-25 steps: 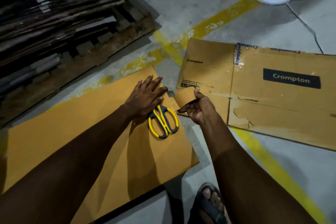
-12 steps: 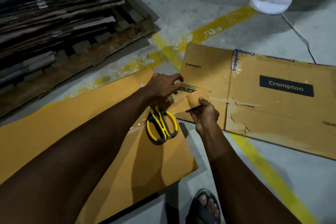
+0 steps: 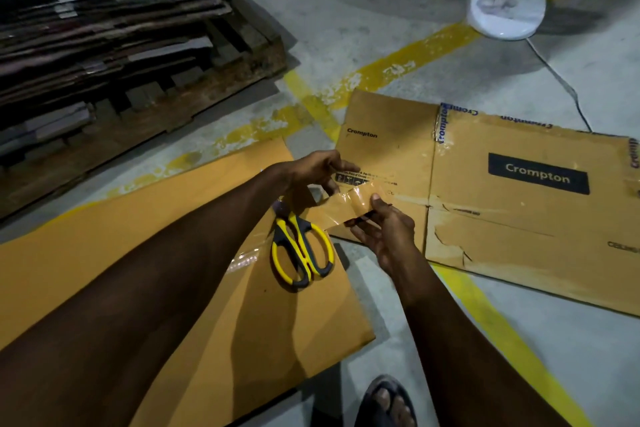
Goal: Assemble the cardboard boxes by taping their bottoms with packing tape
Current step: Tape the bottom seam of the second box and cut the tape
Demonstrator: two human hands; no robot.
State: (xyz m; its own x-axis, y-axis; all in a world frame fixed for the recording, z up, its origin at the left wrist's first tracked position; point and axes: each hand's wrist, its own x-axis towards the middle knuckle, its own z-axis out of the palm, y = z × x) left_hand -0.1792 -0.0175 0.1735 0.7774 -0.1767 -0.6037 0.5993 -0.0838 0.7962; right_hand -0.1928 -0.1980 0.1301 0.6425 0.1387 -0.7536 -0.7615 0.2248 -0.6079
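- Two flattened boxes: a plain box (image 3: 156, 270) and a printed box (image 3: 519, 229); one scissors (image 3: 301, 253).
- My left hand (image 3: 317, 168) and right hand (image 3: 384, 232) each pinch one glossy brown tape strip (image 3: 349, 204).

A short strip of brown packing tape (image 3: 349, 204), glossy and a little wrinkled, is stretched between the left hand (image 3: 318, 170), which pinches one end, and the right hand (image 3: 384, 229), whose thumb lies on the other end. It is held over the near left corner of the flattened Crompton box (image 3: 519, 218), which lies printed side up on the floor with torn facing and old tape along its creases. A plain cardboard sheet (image 3: 104, 236) lies flat on the floor just left of that box.
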